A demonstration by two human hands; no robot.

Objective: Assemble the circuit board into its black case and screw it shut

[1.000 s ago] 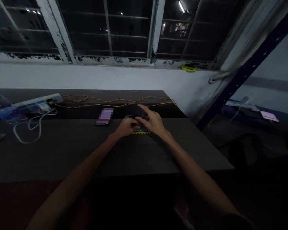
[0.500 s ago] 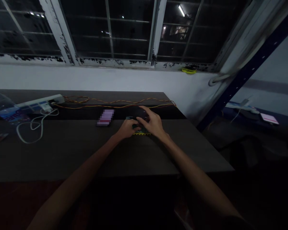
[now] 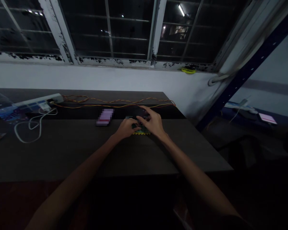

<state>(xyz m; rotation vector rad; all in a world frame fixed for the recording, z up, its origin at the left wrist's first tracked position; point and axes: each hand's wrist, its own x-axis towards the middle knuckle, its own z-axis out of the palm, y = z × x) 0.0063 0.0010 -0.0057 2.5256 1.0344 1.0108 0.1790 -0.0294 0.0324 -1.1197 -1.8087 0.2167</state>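
Note:
A small green circuit board (image 3: 139,131) with a yellow-and-black striped front edge lies on the dark table (image 3: 86,150). My left hand (image 3: 125,127) rests on its left side, fingers curled onto it. My right hand (image 3: 152,123) covers its right half, fingers bent and pinching at something small over the board that I cannot make out. The room is dim and most of the board is hidden by both hands.
A phone (image 3: 105,117) lies left of the board. Twisted orange wires (image 3: 115,103) run along the back of the table to a white power strip (image 3: 38,101) with a white cable (image 3: 31,126). A plastic bottle (image 3: 2,107) lies far left. A blue rack post (image 3: 244,72) stands right.
Nothing has visibly changed apart from a slight shift of the camera; both hands stay on the board.

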